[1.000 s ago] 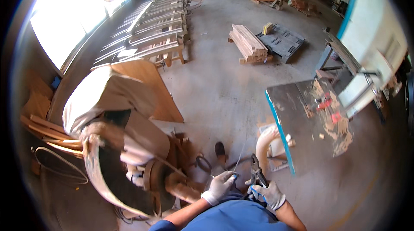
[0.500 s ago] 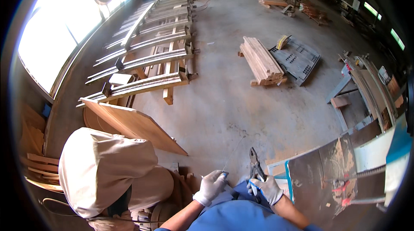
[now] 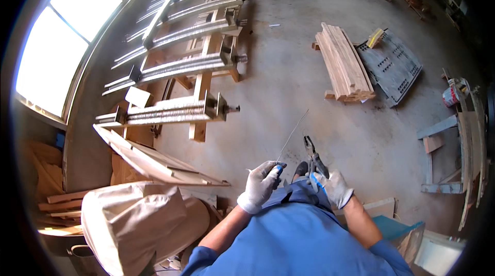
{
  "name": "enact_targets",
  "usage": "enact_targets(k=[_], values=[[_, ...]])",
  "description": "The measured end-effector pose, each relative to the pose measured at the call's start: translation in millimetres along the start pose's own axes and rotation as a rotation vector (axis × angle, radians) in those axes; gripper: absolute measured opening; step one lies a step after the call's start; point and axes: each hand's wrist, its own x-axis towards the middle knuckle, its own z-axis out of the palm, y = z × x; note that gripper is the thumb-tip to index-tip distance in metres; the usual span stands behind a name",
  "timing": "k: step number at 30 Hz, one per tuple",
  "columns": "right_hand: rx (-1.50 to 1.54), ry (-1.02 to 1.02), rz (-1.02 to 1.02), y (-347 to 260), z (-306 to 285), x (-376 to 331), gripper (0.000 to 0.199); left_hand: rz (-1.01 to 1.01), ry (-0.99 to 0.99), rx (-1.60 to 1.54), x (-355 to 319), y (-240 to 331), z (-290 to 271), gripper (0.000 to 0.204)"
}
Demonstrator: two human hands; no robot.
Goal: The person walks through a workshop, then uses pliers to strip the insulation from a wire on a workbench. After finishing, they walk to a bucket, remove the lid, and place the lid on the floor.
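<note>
My left hand (image 3: 261,186), in a pale glove with blue at the fingertips, is closed on a thin wire (image 3: 292,137). The wire slants up and away from the fingers, its far end free. In my right hand (image 3: 334,188), gloved the same way, is a pair of dark pliers (image 3: 310,148) with the jaws pointing away from me. Both hands are held in front of my waist, a short gap between them. Wire and plier jaws are apart. What part of the wire lies inside my left fist is hidden.
At left stands a long rack of metal clamp bars (image 3: 170,113), with a leaning wooden panel (image 3: 149,160) and a beige covered object (image 3: 134,219) nearer. Ahead right lie stacked timber strips (image 3: 344,64) beside a grey perforated plate (image 3: 394,64). A wooden stand (image 3: 438,127) is far right.
The view has tilted down, so more of my blue clothing and a shoe show. Both hands appear higher, and the wire now stands out clearly from my left hand. The pliers stay in my right hand.
</note>
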Motion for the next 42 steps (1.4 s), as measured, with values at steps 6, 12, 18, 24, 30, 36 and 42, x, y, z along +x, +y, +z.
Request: enact_targets(k=[6, 12, 18, 24, 30, 36, 42], values=[[-0.005, -0.032, 0.089, -98.6, -74.8, 125.7, 0.035, -0.031, 0.067, -0.044, 116.4, 60.3, 10.7, 0.027], [-0.001, 0.007, 0.244, -68.2, -152.7, 286.6, 0.028, -0.028, 0.075, -0.095, 255.8, 62.9, -13.5, 0.030], [-0.600, 0.350, 0.720, 64.8, -267.3, 398.8, 0.038, -0.048, 0.028, -0.167, 427.9, 65.7, -29.2, 0.032], [-0.217, 0.515, 1.164, 129.9, -326.6, 376.6, 0.047, -0.005, -0.244, -0.001, 601.0, 166.1, -25.6, 0.034], [-0.058, 0.459, 1.212, 38.8, -326.9, 498.1, 0.047, 0.089, -0.398, 0.020, 777.4, 211.0, -14.2, 0.026], [-0.009, 0.403, 1.196, 11.5, -403.1, 660.7, 0.047, -0.017, -0.271, 0.034, 936.8, 255.7, -1.1, 0.025], [-0.639, 0.061, 0.957, -90.4, -561.4, 902.0, 0.040, -0.088, -0.024, 0.077, 1079.1, 316.6, -20.5, 0.027]])
